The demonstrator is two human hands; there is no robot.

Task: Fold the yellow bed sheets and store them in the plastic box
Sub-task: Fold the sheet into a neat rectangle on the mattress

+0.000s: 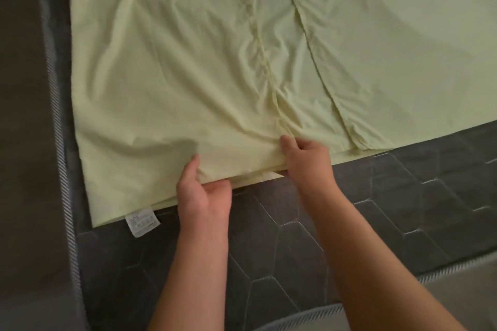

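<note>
A pale yellow bed sheet (pixel 188 62) lies spread over a dark grey quilted mattress (pixel 349 209), doubled into layers, with a gathered seam running down its middle and a straight hem to the right. My left hand (pixel 204 196) pinches the sheet's near edge, thumb on top and fingers curled under. My right hand (pixel 306 156) grips the same near edge a little to the right, where the gathered seam ends. A white care label (pixel 142 222) sticks out of the sheet's near left corner. No plastic box is in view.
The mattress's piped edge (pixel 57 142) runs down the left side, with a dark floor or bed frame (pixel 21 115) beyond it. A second piped edge (pixel 457 266) crosses the lower right corner. Bare mattress shows between me and the sheet.
</note>
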